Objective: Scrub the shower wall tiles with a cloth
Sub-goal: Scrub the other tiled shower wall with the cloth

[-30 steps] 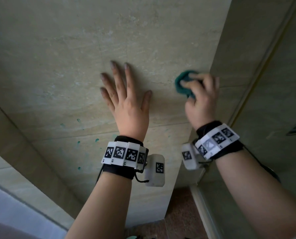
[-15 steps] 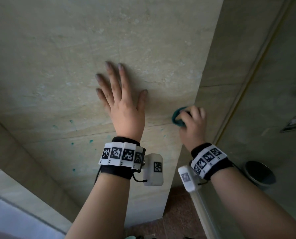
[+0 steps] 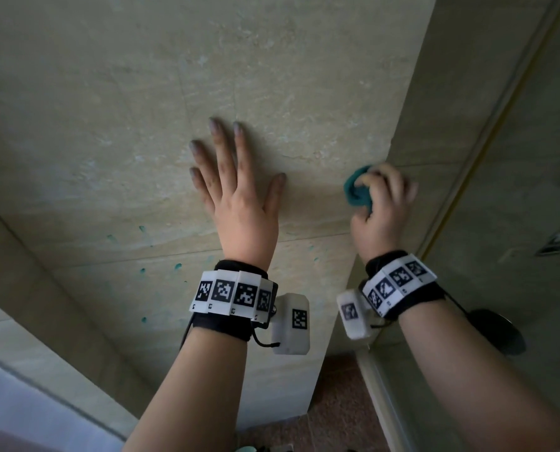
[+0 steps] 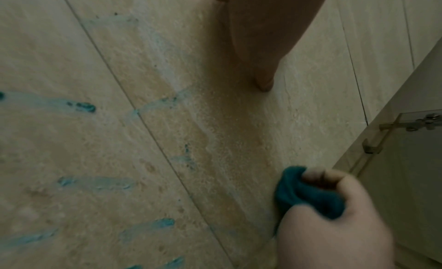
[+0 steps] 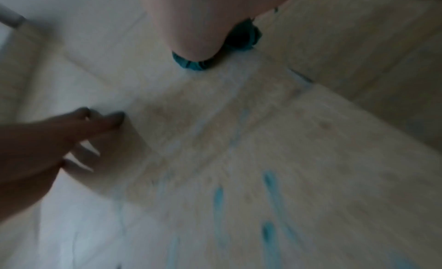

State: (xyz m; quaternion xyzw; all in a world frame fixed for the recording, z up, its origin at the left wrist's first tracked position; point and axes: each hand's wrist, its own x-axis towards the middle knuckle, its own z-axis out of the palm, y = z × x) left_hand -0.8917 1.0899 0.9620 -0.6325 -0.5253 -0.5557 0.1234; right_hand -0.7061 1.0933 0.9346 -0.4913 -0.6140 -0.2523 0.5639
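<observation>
head view: the cloth (image 3: 357, 192) is a small teal wad, bunched into folds, pressed against the beige wall tiles (image 3: 141, 93) near the inner corner, just right of the left hand (image 3: 239, 203). the right hand (image 3: 378, 210) has its fingers curled over the wad, gripping it, knuckles toward the camera, wrist below. the left hand lies flat on the tiles, fingers straight and spread, thumb out to the right, apart from the cloth. teal spots (image 3: 177, 266) dot the tile below and left of it

left wrist view: the cloth (image 4: 308, 193) shows as a dark teal crumple bulging out between the thumb and curled fingers of the right hand (image 4: 334, 216), touching the wall. one straight finger of the left hand (image 4: 265, 36) rests its tip on the tile. teal smears (image 4: 81, 106) streak the tiles to the left

right wrist view, blurred: the cloth (image 5: 193, 64) peeks out teal under the right hand (image 5: 198, 23), against the wall. the left hand (image 5: 47, 140) lies extended on the tiles
</observation>
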